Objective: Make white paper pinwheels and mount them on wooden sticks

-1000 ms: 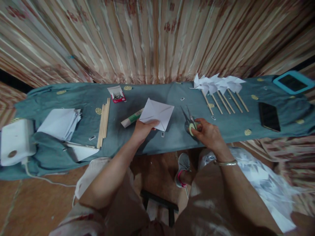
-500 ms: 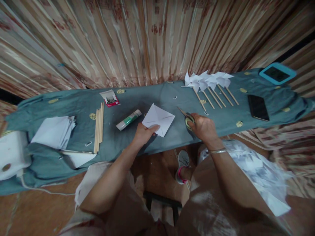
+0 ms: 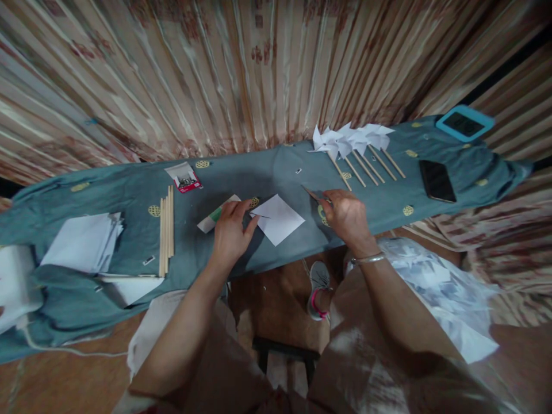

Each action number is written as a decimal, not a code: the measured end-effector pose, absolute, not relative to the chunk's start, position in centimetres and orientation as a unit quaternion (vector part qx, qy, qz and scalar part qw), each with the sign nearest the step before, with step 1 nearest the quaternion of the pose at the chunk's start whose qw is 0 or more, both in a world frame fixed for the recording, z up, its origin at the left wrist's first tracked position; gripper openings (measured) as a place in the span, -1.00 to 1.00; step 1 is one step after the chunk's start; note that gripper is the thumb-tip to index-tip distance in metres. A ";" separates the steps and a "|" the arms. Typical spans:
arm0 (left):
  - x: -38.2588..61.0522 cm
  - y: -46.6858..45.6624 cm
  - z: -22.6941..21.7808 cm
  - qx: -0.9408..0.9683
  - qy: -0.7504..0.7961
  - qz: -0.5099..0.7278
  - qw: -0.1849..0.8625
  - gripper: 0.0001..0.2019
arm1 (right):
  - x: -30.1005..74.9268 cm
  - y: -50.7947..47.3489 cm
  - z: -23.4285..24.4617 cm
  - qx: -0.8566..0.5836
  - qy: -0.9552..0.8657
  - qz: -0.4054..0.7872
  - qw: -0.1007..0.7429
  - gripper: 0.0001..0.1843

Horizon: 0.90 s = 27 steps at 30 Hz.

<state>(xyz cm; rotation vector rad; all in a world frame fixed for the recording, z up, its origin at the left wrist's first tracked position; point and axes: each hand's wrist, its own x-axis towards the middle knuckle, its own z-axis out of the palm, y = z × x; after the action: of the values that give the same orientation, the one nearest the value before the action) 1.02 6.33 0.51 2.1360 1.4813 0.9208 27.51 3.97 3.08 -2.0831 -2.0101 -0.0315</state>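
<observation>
A white square of paper [image 3: 279, 219] lies on the cloth in front of me, one corner toward me, with a cut line at its left corner. My left hand [image 3: 233, 231] is open beside that corner, thumb and fingers apart. Its fingers cover part of the glue stick [image 3: 210, 221]; whether they touch the paper or the glue stick I cannot tell. My right hand [image 3: 348, 217] is closed on a pair of scissors [image 3: 314, 195], just right of the paper. The blades point up and left, and fingers hide most of the handles.
Paper pinwheels [image 3: 345, 141] on sticks lie at the back right, near a phone [image 3: 437, 180] and a blue-framed device [image 3: 464, 123]. To the left are wooden sticks [image 3: 166, 233], an opened red box [image 3: 187, 179] and stacked paper [image 3: 80, 241]. A plastic bag of paper scraps [image 3: 435, 287] stands below right.
My left hand has let go of the paper and moved left over the glue stick. The paper now lies on the cloth. My right hand remains on the scissors.
</observation>
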 end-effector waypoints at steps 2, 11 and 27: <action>1.6 5.8 0.5 0.814 0.475 0.302 0.143 -0.64 | 26.1 3.9 2.8 -0.675 -0.717 0.004 0.172 -0.59; 4.4 4.5 -2.1 0.887 0.417 0.144 0.135 -0.46 | 19.8 4.2 -0.4 -0.544 -0.828 0.077 0.110 -0.45; 3.9 4.1 -1.9 0.884 0.434 0.125 0.119 -0.45 | 19.6 7.5 -1.4 -0.607 -0.788 0.024 0.098 -0.48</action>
<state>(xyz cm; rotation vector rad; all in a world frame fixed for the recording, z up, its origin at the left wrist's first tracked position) 3.85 4.15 -1.93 2.5853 1.2676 0.3657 19.57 7.48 -1.40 -1.7965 -2.3333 0.0710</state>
